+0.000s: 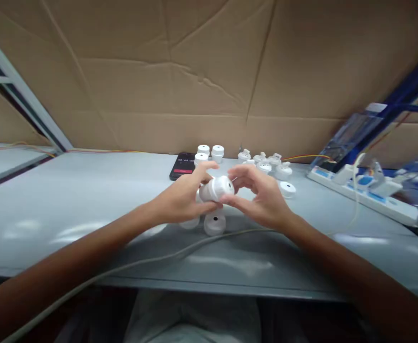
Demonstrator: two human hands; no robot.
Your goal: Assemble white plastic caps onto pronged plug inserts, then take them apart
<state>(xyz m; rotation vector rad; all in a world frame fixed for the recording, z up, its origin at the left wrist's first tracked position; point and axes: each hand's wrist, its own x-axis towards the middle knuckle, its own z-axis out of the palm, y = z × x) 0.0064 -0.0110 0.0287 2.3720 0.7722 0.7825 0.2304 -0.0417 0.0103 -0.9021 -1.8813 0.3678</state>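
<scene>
A white plastic piece (pixel 216 189) is held up above the bench (pixel 69 200), tilted, with its round end and small dark hole turned toward the right. The left hand (pixel 185 196) has its grip closed around the body of the piece, thumb below and fingers above. The right hand (pixel 259 194) is curved about the round end, its thumb against the edge; whether this grip is closed on the piece, I cannot tell.

Just below the hands, a white cap (pixel 214 225) stands on the bench with its hole facing up, and another white part (pixel 190 224) beside it is partly hidden by the left hand. Behind the hands, three white pieces (pixel 217 153) stand close together, next to a dark phone (pixel 182 165) that shows a timer and a red bar. To their right is a loose group of white parts (pixel 275 159), some with a raised tab on top, and a flat round one (pixel 287 189) near the right hand.

A pale cable (pixel 169 257) crosses the bench's near side. Farther right lies a white power strip (pixel 366 193) with plugs in it. A cardboard sheet (pixel 209 71) stands behind everything.
</scene>
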